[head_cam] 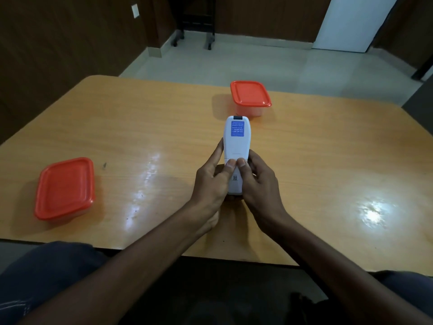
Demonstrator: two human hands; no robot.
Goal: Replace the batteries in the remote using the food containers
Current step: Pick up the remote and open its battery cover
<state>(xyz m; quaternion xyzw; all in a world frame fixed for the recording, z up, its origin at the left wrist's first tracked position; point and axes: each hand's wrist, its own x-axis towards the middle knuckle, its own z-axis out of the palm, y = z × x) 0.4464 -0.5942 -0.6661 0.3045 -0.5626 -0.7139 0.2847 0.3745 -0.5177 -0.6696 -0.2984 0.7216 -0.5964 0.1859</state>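
A white remote (235, 141) with a blue sticker on its back is held face down above the middle of the wooden table (140, 137). My left hand (212, 181) grips its lower left side. My right hand (259, 181) grips the lower right side. Both thumbs press side by side on the battery cover near the seam. A food container (250, 96) with an orange lid stands just beyond the remote. A second orange-lidded container (65, 187) sits at the near left of the table. Both lids are on, so what is inside is hidden.
The table's front edge runs just before my lap. Beyond its far edge lie a pale tiled floor, dark wood wall panels, a wheeled stand (194, 31) and a white door (351, 22).
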